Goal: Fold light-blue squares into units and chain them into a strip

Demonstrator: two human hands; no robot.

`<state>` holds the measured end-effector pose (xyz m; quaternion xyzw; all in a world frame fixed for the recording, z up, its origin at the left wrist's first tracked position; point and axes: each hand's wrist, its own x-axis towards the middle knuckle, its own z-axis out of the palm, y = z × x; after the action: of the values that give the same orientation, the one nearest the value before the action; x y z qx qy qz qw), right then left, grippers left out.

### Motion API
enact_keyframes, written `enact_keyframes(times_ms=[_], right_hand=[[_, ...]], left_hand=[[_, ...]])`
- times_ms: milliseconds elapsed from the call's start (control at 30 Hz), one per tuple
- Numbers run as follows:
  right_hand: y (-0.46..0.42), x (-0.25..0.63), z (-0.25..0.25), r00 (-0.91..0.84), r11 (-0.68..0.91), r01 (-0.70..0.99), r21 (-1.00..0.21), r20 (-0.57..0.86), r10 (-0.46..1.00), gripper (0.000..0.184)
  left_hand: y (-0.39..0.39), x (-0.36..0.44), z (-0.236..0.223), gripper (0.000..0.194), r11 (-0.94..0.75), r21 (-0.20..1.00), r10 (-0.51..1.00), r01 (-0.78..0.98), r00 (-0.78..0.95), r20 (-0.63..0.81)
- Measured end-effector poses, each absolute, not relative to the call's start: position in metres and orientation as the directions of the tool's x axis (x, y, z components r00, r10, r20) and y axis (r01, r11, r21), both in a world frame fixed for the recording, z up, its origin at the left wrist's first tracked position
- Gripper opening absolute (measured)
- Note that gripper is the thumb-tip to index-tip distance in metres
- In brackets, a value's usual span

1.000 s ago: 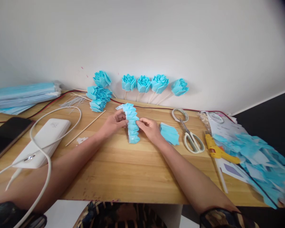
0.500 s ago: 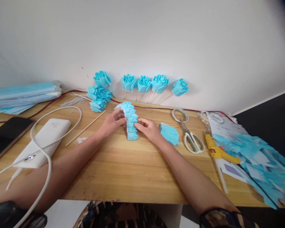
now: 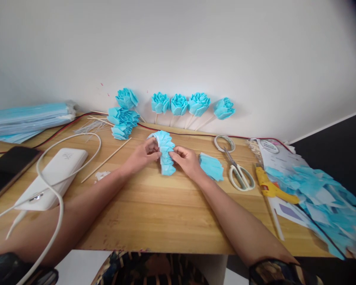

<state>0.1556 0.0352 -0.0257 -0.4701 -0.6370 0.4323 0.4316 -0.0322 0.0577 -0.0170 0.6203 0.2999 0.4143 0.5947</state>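
Note:
Between my hands is a light-blue pleated fabric strip (image 3: 166, 152), curved at its far end and hanging just above the table. My left hand (image 3: 146, 154) grips its left edge with thumb and fingers. On the opposite edge, my right hand (image 3: 185, 158) pinches it between thumb and forefinger. A small stack of cut blue pieces (image 3: 211, 166) lies right of my right hand. Left of my left hand rests a thin wooden stick (image 3: 106, 160) with white scraps (image 3: 101, 175) near it.
Blue fabric flowers (image 3: 179, 105) on sticks lean against the wall. Scissors (image 3: 241, 176), a tape roll (image 3: 224, 143), a yellow glue gun (image 3: 274, 190) and a blue scrap pile (image 3: 329, 206) lie right. A white power bank (image 3: 55, 178), cable (image 3: 59, 221), phone (image 3: 8, 170) and mask stack (image 3: 32, 118) lie left.
The pleated strip has shifted slightly right and its far end slightly toward me. My right fingers sit a little higher along its edge; both hands still hold it.

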Motion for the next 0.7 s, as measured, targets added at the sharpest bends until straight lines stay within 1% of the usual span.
enact_keyframes(times_ms=[233,333,433,533,700], right_hand=[[0.0340,0.1573,-0.0223,-0.205,0.181,0.235,-0.955,0.134,0.970,0.029],[0.0337,0.1577,-0.0201,-0.217,0.169,0.200,-0.965,0.125,0.968,0.029],[0.0341,0.1568,-0.0200,-0.222,0.124,0.166,-0.978,0.085,0.971,0.030],[0.0356,0.1555,-0.0228,-0.218,0.105,0.134,-0.985,0.074,0.973,0.032],[0.0383,0.1557,-0.0288,-0.221,0.143,0.114,-0.983,0.115,0.968,0.030]], left_hand=[[0.0584,-0.0343,-0.0159,0.028,-0.103,0.985,0.875,-0.137,0.458,0.155],[0.0587,-0.0362,-0.0143,0.036,-0.078,0.982,0.895,-0.172,0.422,0.145],[0.0592,-0.0374,-0.0140,0.044,-0.074,0.978,0.917,-0.193,0.373,0.143],[0.0591,-0.0372,-0.0147,0.044,-0.080,0.979,0.922,-0.190,0.360,0.145],[0.0574,-0.0370,-0.0153,0.038,-0.099,0.983,0.896,-0.155,0.417,0.156]])
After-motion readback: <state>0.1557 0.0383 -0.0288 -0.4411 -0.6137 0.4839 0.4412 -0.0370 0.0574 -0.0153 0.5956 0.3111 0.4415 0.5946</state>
